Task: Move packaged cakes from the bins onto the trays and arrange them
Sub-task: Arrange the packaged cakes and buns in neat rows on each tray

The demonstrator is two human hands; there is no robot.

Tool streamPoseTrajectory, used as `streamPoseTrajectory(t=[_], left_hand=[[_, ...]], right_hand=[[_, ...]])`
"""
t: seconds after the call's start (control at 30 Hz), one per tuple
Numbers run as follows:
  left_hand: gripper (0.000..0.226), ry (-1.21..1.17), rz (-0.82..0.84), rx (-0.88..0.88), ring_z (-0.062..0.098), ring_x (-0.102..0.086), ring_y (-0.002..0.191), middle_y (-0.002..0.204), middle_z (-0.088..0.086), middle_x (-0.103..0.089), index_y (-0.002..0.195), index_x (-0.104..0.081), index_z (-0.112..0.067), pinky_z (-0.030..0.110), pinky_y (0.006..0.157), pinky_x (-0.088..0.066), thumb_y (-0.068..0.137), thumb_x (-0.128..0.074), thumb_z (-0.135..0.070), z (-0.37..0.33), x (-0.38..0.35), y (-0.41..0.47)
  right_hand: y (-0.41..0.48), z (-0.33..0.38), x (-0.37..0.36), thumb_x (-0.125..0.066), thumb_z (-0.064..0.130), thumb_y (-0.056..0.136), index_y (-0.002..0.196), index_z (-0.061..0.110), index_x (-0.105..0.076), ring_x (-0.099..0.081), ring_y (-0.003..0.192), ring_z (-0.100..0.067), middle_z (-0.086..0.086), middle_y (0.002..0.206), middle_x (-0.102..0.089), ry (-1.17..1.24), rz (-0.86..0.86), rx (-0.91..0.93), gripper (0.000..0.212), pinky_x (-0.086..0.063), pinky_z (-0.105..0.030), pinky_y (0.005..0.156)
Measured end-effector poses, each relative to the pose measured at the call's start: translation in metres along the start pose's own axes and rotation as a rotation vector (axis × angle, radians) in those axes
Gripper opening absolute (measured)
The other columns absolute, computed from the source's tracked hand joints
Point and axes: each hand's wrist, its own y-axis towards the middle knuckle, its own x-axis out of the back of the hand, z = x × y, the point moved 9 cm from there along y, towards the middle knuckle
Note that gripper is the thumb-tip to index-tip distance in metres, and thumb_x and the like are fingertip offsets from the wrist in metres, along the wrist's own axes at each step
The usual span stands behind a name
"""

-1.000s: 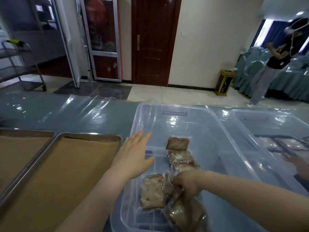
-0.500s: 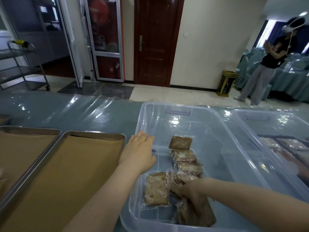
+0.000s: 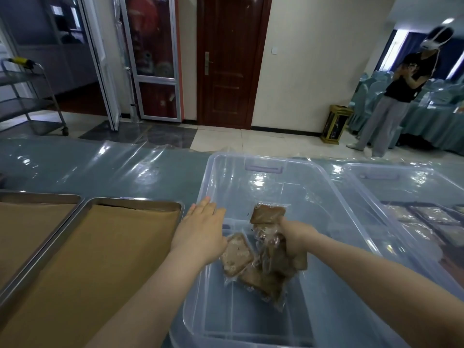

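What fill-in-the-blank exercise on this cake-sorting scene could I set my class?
1. The right hand has its grip on a bunch of clear-wrapped brown packaged cakes, lifted inside the clear plastic ____.
2. The left hand holds nothing; with its fingers straight, it is ____.
3. The rectangular steel tray beside the left hand is lined with ____ paper.

Missing words: bin; open; brown.

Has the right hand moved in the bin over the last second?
Yes. The right hand rose from low in the bin toward its far purple handle, gripping packaged cakes.
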Motion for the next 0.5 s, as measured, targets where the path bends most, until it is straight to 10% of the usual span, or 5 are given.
streamPoseTrajectory(t=[0.13, 0.3, 0.5], left_hand=[[0.058, 0.01, -0.007, 0.005, 0.018, -0.002, 0.145, 0.155, 0.004, -0.019, 0.144, -0.028, -0.016, 0.033, 0.115, -0.001, 0.092, -0.045, -0.036, -0.001, 0.001, 0.0], [0.056, 0.064, -0.031, 0.011, 0.019, -0.003, 0.145, 0.153, 0.005, -0.025, 0.144, -0.031, -0.016, 0.034, 0.115, -0.002, 0.092, -0.044, -0.035, 0.002, -0.001, 0.001], [0.053, 0.13, -0.033, 0.004, 0.02, -0.005, 0.145, 0.147, 0.007, -0.033, 0.137, -0.04, -0.015, 0.035, 0.115, -0.005, 0.089, -0.051, -0.034, -0.001, 0.0, 0.001]], right_hand=[[0.02, -0.009, 0.04, -0.075, 0.027, 0.07, 0.11, 0.019, -0.057, -0.057, 0.103, -0.027, -0.009, 0.117, -0.059, -0.012, -0.029, 0.003, 0.044, -0.048, -0.03, 0.075], [0.053, -0.003, 0.048, -0.074, 0.021, 0.074, 0.132, 0.023, -0.051, -0.005, 0.145, -0.034, -0.01, 0.158, -0.007, -0.081, -0.05, 0.039, 0.062, -0.029, -0.043, 0.112], [0.066, 0.012, 0.033, -0.068, 0.017, 0.078, 0.118, 0.012, -0.053, -0.058, 0.107, -0.029, -0.012, 0.124, -0.053, -0.054, -0.01, 0.113, 0.044, -0.048, -0.031, 0.084]])
